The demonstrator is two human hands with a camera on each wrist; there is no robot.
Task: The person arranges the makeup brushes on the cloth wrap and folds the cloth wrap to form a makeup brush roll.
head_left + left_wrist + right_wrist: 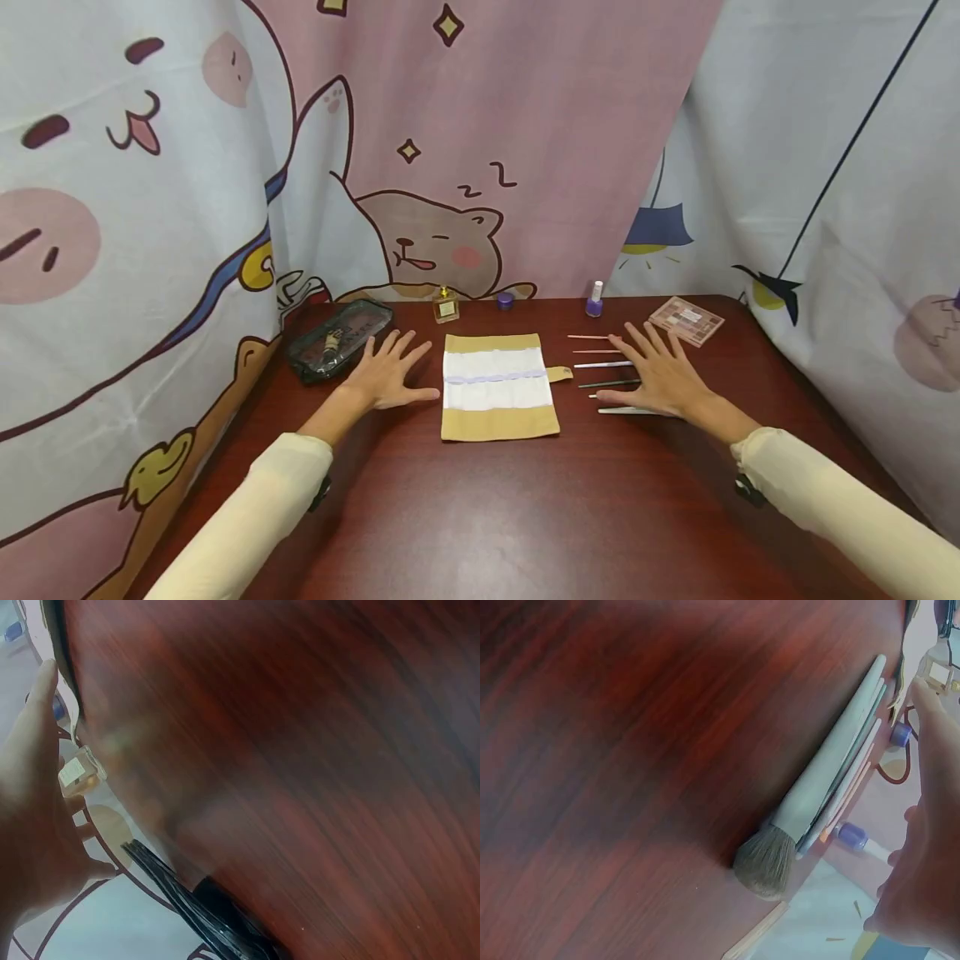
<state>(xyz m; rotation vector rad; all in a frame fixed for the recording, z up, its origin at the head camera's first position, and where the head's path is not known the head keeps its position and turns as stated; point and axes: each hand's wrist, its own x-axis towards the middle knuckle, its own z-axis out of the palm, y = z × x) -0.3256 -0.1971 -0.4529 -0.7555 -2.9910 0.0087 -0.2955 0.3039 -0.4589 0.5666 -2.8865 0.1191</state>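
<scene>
Hovering left hand point(388, 375): fingers fanned wide, gripping nothing, thumb toward the left edge of the roll point(495, 354); held above the table point(487, 517), seemingly to keep off everything on it.
Right hand point(660, 377): equally wide, gripping nothing; poised over the brushes point(602, 364), hiding their far ends from the head view.
Brush row: laid side by side, handles toward the roll, probably spaced for picking out singly; biggest one nearest the person, bristles visible in the right wrist view.
Roll: between both hands, opened flat with lavender strip point(495, 378) upward and flap point(559, 374) to the right; likely centred for reach from either side.
Bag point(369, 315): lying just beyond the left fingertips, apparently set aside; contents hard to tell.
Far edge: perfume point(446, 308), jar point(505, 301), polish point(594, 305), then palette point(686, 321) at right; presumably set back to leave working room.
Curtain point(585, 125): hanging behind, perhaps as a screen.
</scene>
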